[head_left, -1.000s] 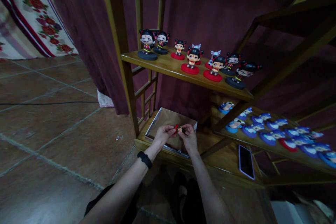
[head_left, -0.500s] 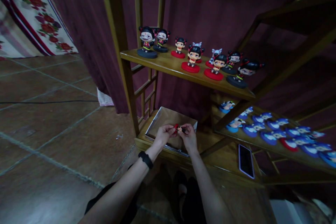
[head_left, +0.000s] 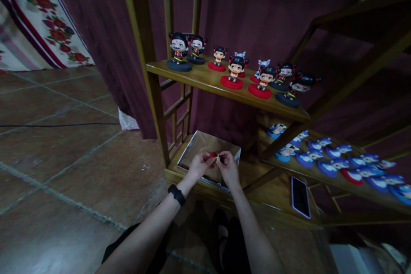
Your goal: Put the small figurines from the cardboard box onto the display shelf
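A small black-haired figurine with a red base is held between both hands, over an open cardboard box on the lowest shelf. My left hand pinches the red base. The fingers of my right hand are closed round the figurine's head end. Fingers cover much of it, and whether base and figure are joined I cannot tell. On the shelf above stand similar figurines, among them one on a red base and one on a dark base.
Several blue-based figurines fill a shelf on the right. A phone lies on the lowest shelf, right of the box. A wooden post rises left of the box, with a purple curtain beyond. A cable crosses the tiled floor.
The figurine has turned slightly between the fingers, and its face and red base show less. Both hands stay over the box, fingers closer together.
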{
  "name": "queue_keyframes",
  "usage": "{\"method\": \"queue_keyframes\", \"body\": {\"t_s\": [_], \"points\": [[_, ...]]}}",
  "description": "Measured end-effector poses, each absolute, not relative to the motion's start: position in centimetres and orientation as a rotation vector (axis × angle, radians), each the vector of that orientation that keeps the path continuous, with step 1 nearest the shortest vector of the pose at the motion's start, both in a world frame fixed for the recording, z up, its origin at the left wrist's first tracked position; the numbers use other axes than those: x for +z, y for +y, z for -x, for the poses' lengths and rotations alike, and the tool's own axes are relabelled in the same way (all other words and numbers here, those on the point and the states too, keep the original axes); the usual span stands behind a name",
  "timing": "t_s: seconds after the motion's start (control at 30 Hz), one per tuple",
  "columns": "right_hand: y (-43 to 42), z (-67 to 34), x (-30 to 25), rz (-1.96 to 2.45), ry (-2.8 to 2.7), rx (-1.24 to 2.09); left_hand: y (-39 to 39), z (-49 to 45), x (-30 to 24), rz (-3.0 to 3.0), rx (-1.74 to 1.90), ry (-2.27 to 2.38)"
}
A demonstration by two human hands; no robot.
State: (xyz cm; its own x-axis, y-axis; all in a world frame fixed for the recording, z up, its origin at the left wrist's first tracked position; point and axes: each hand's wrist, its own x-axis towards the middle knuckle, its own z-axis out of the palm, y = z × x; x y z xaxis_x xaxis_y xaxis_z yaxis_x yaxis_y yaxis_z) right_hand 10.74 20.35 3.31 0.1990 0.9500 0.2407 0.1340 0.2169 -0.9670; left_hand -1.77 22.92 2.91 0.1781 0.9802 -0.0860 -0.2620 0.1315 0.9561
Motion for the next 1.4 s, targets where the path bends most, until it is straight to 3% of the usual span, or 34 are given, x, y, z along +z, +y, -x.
{"method": "queue_keyframes", "body": {"t_s": [0.1, 0.33, 0.53, 1.1, 1.4], "points": [[20.5, -10.5, 3.2, 1.179, -1.211, 0.884, 23.1, 1.7, 2.6, -1.106, 1.189, 1.007], [20.9, -10.1, 2.1, 1.158, -1.126, 0.974, 22.5, 1.7, 3.5, -0.584, 1.161, 0.883], [20.9, -10.1, 2.2, 1.152, -1.105, 1.056, 22.0, 1.5, 3.4, -0.577, 1.107, 0.835], [20.7, -10.5, 2.3, 1.059, -0.966, 1.294, 22.2, 1.2, 3.2, -0.931, 1.172, 1.061], [21.1, -10.3, 2.0, 1.087, -0.939, 1.209, 21.2, 1.8, 3.9, -1.796, 1.086, 1.419]]}}
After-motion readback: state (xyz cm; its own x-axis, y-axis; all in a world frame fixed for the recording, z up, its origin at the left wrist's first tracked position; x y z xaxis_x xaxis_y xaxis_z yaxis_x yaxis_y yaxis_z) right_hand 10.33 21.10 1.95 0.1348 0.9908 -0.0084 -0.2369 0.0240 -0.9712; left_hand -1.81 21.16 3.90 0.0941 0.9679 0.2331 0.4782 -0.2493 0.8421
